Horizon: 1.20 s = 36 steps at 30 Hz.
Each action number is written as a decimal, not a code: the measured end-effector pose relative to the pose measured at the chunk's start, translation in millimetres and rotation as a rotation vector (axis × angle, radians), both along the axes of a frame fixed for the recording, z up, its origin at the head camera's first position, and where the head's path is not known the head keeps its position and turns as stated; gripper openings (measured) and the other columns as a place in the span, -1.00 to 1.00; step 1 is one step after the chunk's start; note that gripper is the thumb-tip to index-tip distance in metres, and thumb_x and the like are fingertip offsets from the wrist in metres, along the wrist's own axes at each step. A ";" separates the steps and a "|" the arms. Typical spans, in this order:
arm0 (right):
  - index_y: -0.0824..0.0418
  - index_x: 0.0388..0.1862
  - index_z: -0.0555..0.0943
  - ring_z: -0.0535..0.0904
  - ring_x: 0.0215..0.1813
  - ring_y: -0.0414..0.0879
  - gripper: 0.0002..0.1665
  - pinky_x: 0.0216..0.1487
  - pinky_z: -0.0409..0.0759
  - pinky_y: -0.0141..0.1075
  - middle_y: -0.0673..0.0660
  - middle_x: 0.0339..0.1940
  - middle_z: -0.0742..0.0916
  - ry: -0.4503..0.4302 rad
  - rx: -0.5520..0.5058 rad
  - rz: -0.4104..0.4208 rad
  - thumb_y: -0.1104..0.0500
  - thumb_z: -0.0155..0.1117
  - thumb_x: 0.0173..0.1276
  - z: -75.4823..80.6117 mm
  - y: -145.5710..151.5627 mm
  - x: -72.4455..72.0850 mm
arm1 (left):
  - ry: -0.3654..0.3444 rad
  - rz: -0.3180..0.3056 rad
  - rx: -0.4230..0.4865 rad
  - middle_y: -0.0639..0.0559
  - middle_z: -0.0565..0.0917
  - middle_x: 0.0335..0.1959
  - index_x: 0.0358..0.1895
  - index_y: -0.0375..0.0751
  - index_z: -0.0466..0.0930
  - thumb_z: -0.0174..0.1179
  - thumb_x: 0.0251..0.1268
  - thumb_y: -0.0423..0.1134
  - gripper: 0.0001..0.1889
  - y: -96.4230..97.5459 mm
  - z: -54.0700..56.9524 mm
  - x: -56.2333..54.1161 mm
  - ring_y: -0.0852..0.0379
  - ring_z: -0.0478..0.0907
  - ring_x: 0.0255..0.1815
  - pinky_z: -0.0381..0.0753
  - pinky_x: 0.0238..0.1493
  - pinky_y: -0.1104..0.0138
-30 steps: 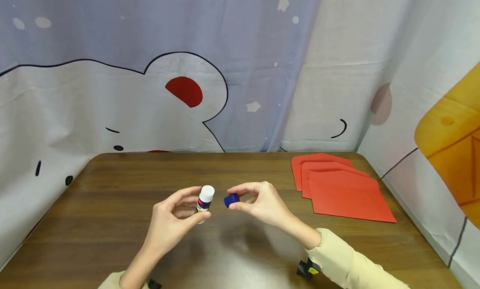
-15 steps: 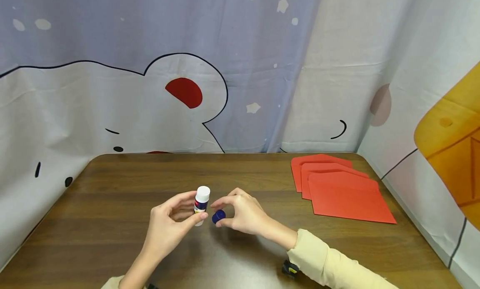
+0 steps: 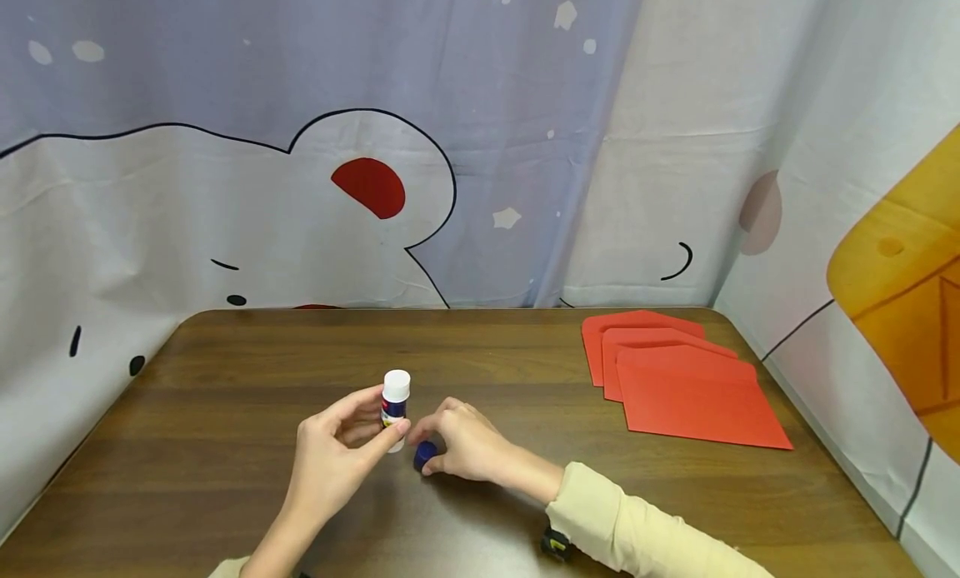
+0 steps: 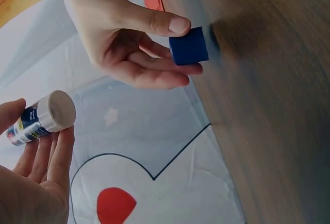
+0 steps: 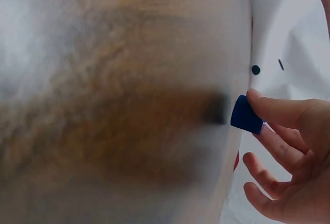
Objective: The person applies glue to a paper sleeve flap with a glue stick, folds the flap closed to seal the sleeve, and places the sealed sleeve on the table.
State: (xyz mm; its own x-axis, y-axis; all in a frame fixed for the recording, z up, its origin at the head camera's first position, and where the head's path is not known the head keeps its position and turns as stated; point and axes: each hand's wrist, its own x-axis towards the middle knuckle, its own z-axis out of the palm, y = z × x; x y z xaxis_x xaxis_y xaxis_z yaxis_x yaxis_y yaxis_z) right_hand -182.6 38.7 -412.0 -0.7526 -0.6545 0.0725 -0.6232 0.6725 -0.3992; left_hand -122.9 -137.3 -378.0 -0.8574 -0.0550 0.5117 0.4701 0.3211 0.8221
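Observation:
My left hand (image 3: 330,457) holds a glue stick (image 3: 394,399) upright between thumb and fingers, its white top showing and its dark blue label partly covered. In the left wrist view the glue stick (image 4: 38,118) points its round white end toward the camera. My right hand (image 3: 468,445) pinches a small dark blue cap (image 3: 425,455) between thumb and fingertips, low and close over the table, just right of the glue stick. The right wrist view shows the cap (image 5: 247,114) at the tips of the thumb and index finger, the other fingers loosely bent.
Three red envelopes (image 3: 701,399) lie overlapping at the table's right back. The brown wooden table (image 3: 225,378) reaches back to a patterned curtain (image 3: 510,145). A small black device (image 3: 555,545) sits under the right sleeve.
My right hand has carried the blue cap down and to the left, close to the tabletop. The left hand has drifted slightly left with the glue stick.

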 end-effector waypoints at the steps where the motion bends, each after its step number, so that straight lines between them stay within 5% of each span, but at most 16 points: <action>1: -0.08 -0.18 0.72 0.46 -0.08 -0.29 -0.63 -0.03 0.43 -0.39 -0.28 -0.27 0.74 -0.002 0.000 0.000 0.06 0.57 -0.04 -0.9 -0.6 0.2 | 0.001 0.005 0.003 -0.15 0.76 -0.28 -0.10 -0.37 0.66 0.44 -0.08 -0.47 -0.64 0.1 0.1 0.1 0.38 0.67 -0.29 0.65 -0.27 0.46; 16: -0.13 -0.18 0.72 0.47 -0.07 -0.29 -0.62 -0.01 0.44 -0.38 -0.30 -0.24 0.73 0.004 0.009 0.007 0.03 0.58 -0.06 -7.8 -2.1 0.4 | -0.002 0.026 0.033 -0.15 0.74 -0.25 -0.13 -0.33 0.67 0.45 -0.10 -0.48 -0.65 1.9 0.0 -0.8 0.37 0.68 -0.29 0.66 -0.28 0.45; 26: -0.01 -0.17 0.73 0.49 -0.03 -0.26 -0.57 0.10 0.41 -0.35 -0.21 -0.18 0.77 -0.018 -0.089 0.023 0.01 0.61 -0.09 -0.8 4.9 -3.8 | -0.008 0.026 0.049 -0.11 0.73 -0.26 -0.16 -0.30 0.66 0.48 -0.11 -0.44 -0.65 5.8 2.7 -3.4 0.36 0.68 -0.29 0.66 -0.32 0.42; 36: 0.03 -0.09 0.71 0.48 -0.07 -0.24 -0.51 0.01 0.45 -0.34 -0.14 -0.14 0.77 -0.036 -0.071 -0.006 -0.01 0.59 -0.06 -1.9 5.8 -1.6 | -0.013 0.013 0.061 -0.13 0.73 -0.25 -0.14 -0.29 0.65 0.47 -0.11 -0.45 -0.64 10.2 5.0 -3.8 0.33 0.70 -0.32 0.67 -0.32 0.42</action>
